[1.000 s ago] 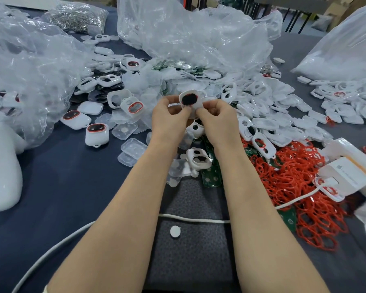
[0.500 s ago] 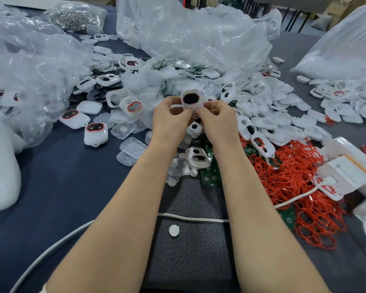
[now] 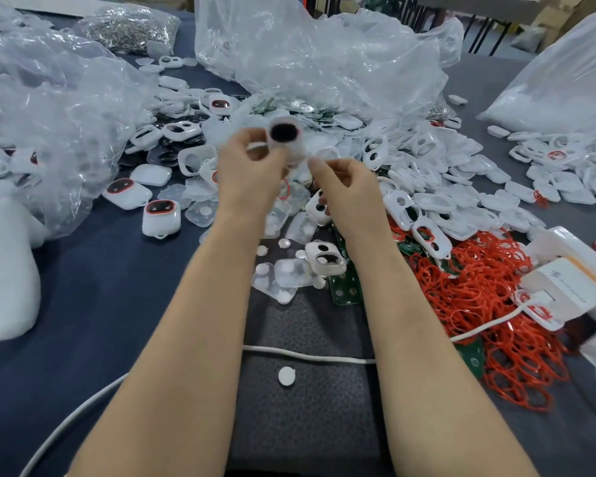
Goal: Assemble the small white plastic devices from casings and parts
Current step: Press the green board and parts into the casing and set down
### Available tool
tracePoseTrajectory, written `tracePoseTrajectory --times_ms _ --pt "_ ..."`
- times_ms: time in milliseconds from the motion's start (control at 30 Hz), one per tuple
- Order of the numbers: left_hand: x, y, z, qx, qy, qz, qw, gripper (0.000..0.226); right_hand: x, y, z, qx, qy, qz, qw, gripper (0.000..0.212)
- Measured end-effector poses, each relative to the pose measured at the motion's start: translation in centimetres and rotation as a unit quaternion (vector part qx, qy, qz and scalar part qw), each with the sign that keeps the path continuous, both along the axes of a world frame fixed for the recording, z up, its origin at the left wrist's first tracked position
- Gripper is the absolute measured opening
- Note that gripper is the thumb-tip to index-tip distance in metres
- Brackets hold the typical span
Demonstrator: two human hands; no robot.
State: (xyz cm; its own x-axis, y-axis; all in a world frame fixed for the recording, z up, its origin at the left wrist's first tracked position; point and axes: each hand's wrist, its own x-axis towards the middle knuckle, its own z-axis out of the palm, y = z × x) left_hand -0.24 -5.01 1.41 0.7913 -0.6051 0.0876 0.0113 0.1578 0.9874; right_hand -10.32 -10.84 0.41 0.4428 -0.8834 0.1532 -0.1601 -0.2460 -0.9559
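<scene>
Pinching a white casing (image 3: 284, 139), left hand (image 3: 252, 173) raised; right hand (image 3: 350, 187) loosely curled beside.

- The table (image 3: 93, 304) has a dark blue top.
- A dark mat (image 3: 310, 401) lies at its near middle, with a white cable (image 3: 307, 354) across it and a white disc (image 3: 286, 376) on it.
- White casings (image 3: 437, 187) lie heaped at centre and right.
- Red rings (image 3: 479, 287) are piled right of the mat.
- Clear bags (image 3: 49, 125) lie at left and back.
- A finished device (image 3: 161, 218) sits left of centre.
</scene>
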Motion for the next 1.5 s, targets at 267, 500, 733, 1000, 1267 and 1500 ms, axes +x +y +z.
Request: tracePoseTrajectory --times_ms 267,500,733,1000,1267,1500 --pt "1.7 1.3 1.4 -0.052 0.041 0.054 0.996 0.014 3.8 5.0 -1.3 -0.272 0.394 0.154 0.864 0.038" --pt "1.6 1.3 1.5 -0.09 0.118 0.044 0.988 0.02 4.4 5.9 -1.3 -0.263 0.362 0.178 0.876 0.022" --pt "1.1 0.4 0.4 -0.079 0.175 0.013 0.981 0.027 -0.3 1.0 1.1 0.024 0.038 0.061 0.997 0.008" --pt "-2.0 -1.6 -2.0 0.061 0.088 -0.109 0.988 0.026 -2.5 -2.8 0.1 0.069 -0.048 -0.065 0.994 0.029" --pt "-2.2 -1.3 -1.9 0.056 0.128 -0.152 0.978 0.025 -2.6 -3.0 0.1 0.075 -0.059 -0.059 0.994 0.017" --pt "-2.1 -1.7 -2.0 0.075 0.153 -0.142 0.975 0.01 -2.6 -2.8 0.1 0.009 -0.024 -0.074 0.997 0.018"
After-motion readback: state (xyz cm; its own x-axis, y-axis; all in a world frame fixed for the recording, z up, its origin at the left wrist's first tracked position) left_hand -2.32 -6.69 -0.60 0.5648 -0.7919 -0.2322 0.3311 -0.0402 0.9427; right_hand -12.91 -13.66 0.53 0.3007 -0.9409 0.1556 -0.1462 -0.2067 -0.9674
